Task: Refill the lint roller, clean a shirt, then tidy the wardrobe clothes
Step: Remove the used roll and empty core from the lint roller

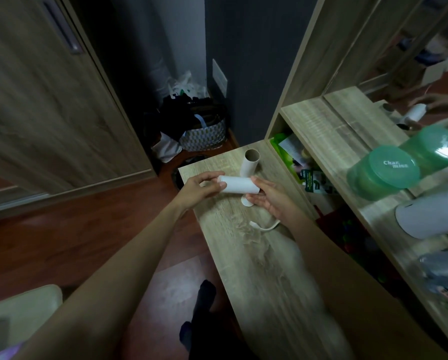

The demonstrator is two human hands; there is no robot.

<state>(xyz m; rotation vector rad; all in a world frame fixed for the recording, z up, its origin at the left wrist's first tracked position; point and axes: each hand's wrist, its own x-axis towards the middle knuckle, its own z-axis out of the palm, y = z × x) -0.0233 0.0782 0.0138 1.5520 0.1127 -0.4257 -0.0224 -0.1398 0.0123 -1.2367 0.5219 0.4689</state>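
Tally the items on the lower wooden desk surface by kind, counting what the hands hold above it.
White sticky roll, held by left hand and right hand: 1
Empty cardboard tube, upright: 1
White lint roller handle: 1
Total: 3

Both forearms are bare from the near edge of the view out to the wrists, with no sleeve showing on either. The left hand [200, 189] and right hand [271, 197] wear no gloves, rings or watch. Low in the view, a foot [204, 294] wears a dark sock, with dark clothing on the leg beneath it.
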